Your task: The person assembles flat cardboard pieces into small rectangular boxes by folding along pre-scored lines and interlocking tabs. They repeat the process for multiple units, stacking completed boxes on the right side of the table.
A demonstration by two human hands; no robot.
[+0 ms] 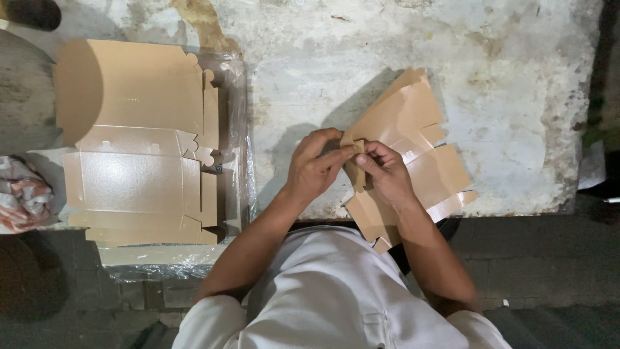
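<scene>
Head view looks straight down on our two hands meeting at the middle of the frame, over a flat brown cardboard box blank (413,139) that lies slantwise on the stained white table (504,77). Our left hand (314,169) and right hand (386,173) both pinch a small flap (357,146) on the blank's left edge, fingertips touching each other across it, so each hand is closed on cardboard rather than loose. We judge the step in hand to be the folding of that flap up out of the flat sheet; the next move seems to call for a firm crease along the scored line while the rest of the blank is kept from sliding, since its lower corner overhangs the table's near edge toward our white shirt (323,297). Most of the blank spreads to the right of and beneath our right hand. Well apart, at the left of the frame, a stack of the same flat blanks (139,142) rests on clear plastic wrap (236,129), with a crumpled cloth (22,197) at the far left edge.
</scene>
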